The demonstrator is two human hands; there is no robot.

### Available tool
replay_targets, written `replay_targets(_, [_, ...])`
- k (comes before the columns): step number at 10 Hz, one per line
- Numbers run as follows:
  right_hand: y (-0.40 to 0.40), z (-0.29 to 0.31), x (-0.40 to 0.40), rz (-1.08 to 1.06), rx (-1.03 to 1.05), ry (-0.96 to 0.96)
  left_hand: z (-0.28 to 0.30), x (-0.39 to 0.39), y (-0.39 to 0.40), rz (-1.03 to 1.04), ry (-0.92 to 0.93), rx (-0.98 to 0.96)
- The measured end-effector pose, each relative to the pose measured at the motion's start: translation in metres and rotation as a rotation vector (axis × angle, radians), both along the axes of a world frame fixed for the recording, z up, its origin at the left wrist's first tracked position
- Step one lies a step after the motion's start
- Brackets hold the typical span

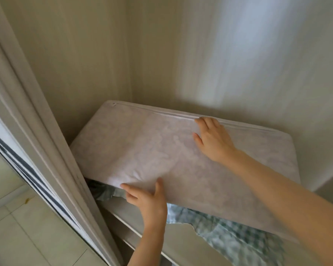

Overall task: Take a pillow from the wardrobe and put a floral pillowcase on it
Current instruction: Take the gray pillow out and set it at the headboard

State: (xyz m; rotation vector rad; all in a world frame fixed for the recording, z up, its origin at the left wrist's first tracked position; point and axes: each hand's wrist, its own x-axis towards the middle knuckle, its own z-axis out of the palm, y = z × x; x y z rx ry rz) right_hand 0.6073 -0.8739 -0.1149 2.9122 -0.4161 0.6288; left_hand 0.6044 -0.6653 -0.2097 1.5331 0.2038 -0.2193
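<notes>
Pale wood-grain panels of the wardrobe (pixel 181 54) are filling most of what I am seeing, closing in behind and above both hands, with a patch of light glowing on the back wall up and to the right of my right hand. Off to the left of my left hand, the sliding door frame (pixel 38 131) is running diagonally down the view, and beyond it pale floor tiles (pixel 17 227) are showing.

I am looking at the pillow (pixel 142 150), a big flat whitish slab with a faint mottled pattern, lying tilted inside the wardrobe with its near long edge raised toward me and a zipper (pixel 154 110) running along its far edge. It is spanning the space between my two hands and reaching well past the right one.

Beneath the pillow, below and to the right of my left hand, green-and-white checked fabric (pixel 229 237) is bunching up and spilling over the front edge of the shelf (pixel 127 223).

My right hand (pixel 212 140) is lying spread and flat on the pillow's top near the far zippered edge, fingertips touching that edge, not closing round anything. My left hand (pixel 148 198) is pinching the pillow's near edge, thumb on top and fingers tucked underneath.
</notes>
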Motion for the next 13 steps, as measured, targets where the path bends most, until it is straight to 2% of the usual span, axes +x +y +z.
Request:
replay_targets(2, [-0.034, -0.008, 0.049, -0.176, 0.104, 0.105, -0.01, 0.002, -0.008, 0.023, 0.079, -0.061])
replay_targets(4, [-0.051, -0.026, 0.064, -0.296, 0.199, 0.189, -0.017, 0.003, -0.013, 0.014, -0.021, -0.153])
replay_targets(8, [-0.054, -0.01, 0.079, -0.435, 0.253, 0.259, -0.015, -0.002, -0.013, 0.005, -0.039, -0.134])
replay_targets(11, [-0.062, 0.012, 0.032, -0.499, 0.488, 0.033, 0.031, 0.003, -0.005, -0.065, -0.262, -0.145])
replay_targets(12, [-0.059, 0.03, 0.01, -0.495, 0.555, -0.109, 0.057, 0.007, -0.002, -0.094, -0.332, -0.173])
replay_targets(13, [-0.042, 0.068, -0.034, -0.454, 0.613, -0.297, 0.099, -0.029, 0.015, -0.051, -0.488, -0.16])
